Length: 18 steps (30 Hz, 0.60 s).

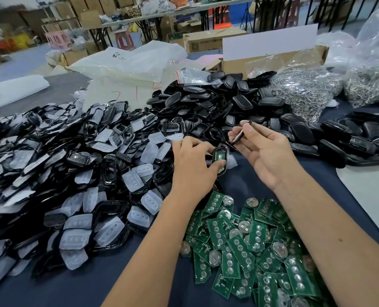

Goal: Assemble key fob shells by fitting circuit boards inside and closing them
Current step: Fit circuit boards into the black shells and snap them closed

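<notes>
Head view: the left hand (192,165) grips a black shell (220,159) by its edges, thumb low and fingertips at the top, holding it just above the dark cloth (246,185). A green board (219,156) already sits inside the shell, face up. The right hand (262,149) is palm-up just beside it, pinching a thin dark piece (241,132) between thumb and fingertips — what the piece is cannot be told, though it looks like a narrow strip or clip.

The step in hand, as I judge it, is the fitting: board seated, shell not yet closed. The next move likely calls for bringing the thin piece to the shell's edge, or for a mating cover from the back shells (228,103) heaped behind — then lining up the rims and pressing evenly until they snap.

More boards (239,244) lie heaped near the forearms; front frames with clear pads (84,173) fill the left side.
</notes>
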Tool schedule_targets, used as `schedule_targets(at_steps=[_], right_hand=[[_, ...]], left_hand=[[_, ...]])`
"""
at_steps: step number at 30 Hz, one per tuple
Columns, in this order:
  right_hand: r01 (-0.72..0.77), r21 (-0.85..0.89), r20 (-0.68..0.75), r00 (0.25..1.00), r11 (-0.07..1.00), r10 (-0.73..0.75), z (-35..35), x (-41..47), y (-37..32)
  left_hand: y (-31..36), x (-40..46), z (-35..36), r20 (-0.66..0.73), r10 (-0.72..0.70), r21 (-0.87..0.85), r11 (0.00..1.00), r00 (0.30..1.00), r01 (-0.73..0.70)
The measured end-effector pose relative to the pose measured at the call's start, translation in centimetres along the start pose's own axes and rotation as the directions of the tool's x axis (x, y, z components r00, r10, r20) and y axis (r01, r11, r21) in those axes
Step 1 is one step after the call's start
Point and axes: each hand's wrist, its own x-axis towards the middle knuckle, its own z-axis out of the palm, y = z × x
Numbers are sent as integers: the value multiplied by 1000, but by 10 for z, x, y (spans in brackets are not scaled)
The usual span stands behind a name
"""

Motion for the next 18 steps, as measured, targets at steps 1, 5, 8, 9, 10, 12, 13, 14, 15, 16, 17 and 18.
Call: schedule_targets(at_steps=[1,5,8,9,10,12,13,14,15,16,17,18], right_hand=[[-17,4,14,1000,1000,17,-1,1,-1],[-79,-77,96,992,994,86,-5,1,0],[-100,-118,156,981,988,118,-4,-1,1],[-103,-120,170,978,987,123,-4,-1,1],[-101,-121,181,976,987,122,-3,-2,2],[-94,-121,192,974,988,116,-3,-2,2],[-93,-125,198,973,988,116,-4,-3,2],[-93,-135,204,972,987,120,-4,-2,2],[-92,-150,208,970,984,123,-4,-3,2],[-89,-165,209,970,982,123,-3,-3,2],[-84,-175,207,971,981,120,-3,-3,3],[-82,-178,202,972,981,118,-3,-3,4]], left_hand=[[2,1,-1,-18,-13,-47,999,1000,12],[3,3,-7,-95,-125,-253,962,988,98],[2,6,-12,-16,-268,-563,798,963,213],[3,6,-13,40,-315,-655,708,948,263],[3,6,-13,78,-352,-708,639,933,301],[2,7,-11,123,-404,-749,562,907,352],[1,7,-11,142,-418,-764,530,897,368],[1,7,-11,163,-430,-779,497,888,383],[1,8,-11,186,-441,-791,463,878,400],[0,8,-11,205,-449,-799,437,869,414],[1,8,-12,220,-451,-802,422,865,424],[1,8,-12,228,-446,-801,418,865,427]])
